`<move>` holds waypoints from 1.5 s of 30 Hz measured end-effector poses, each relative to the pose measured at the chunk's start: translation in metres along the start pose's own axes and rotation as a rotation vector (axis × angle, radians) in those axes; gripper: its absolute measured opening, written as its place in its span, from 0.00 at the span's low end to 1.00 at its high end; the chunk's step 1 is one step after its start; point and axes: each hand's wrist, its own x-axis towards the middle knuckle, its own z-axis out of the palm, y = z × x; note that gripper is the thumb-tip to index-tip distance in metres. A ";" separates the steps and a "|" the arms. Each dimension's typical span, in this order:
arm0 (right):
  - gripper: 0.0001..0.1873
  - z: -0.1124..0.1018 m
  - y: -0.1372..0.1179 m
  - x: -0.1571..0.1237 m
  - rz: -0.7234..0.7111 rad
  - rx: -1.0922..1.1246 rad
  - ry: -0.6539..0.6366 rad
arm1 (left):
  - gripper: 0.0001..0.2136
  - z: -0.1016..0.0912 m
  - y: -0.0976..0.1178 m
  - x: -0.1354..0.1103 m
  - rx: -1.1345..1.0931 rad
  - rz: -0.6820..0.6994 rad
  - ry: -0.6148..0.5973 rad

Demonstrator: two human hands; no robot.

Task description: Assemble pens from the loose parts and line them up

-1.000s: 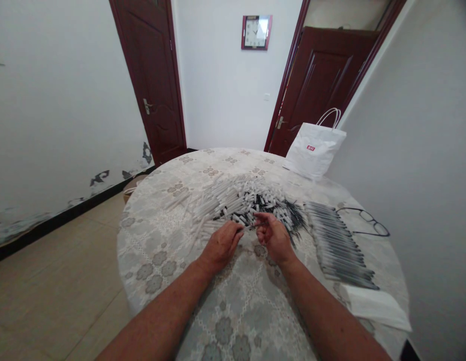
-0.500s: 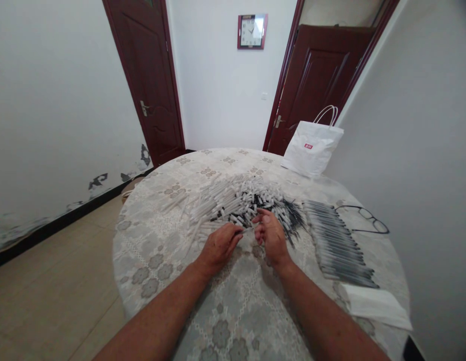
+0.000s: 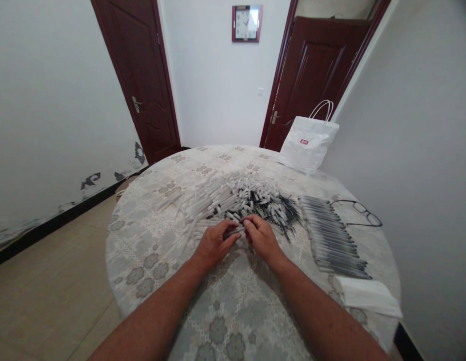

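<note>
My left hand (image 3: 214, 243) and my right hand (image 3: 260, 236) meet at the near edge of a big heap of loose pen parts (image 3: 236, 200), white barrels and black refills. Both hands are closed on one pen (image 3: 233, 232) held level between them, the left gripping its barrel and the right pinching its other end. To the right lies a neat row of assembled pens (image 3: 332, 235), side by side.
The round table (image 3: 150, 235) wears a pale flowered cloth. A white paper bag (image 3: 307, 143) stands at the back right, glasses (image 3: 363, 213) lie near the right edge, and a folded white paper (image 3: 368, 296) lies at the near right. Dark doors and a wall clock are behind.
My right hand has turned palm down and closed in on my left hand, so both now grip the same pen. The view has tilted down a little.
</note>
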 end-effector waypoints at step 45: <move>0.09 -0.014 0.017 0.009 -0.138 -1.191 -0.149 | 0.05 -0.016 -0.005 0.018 -1.309 -0.636 0.398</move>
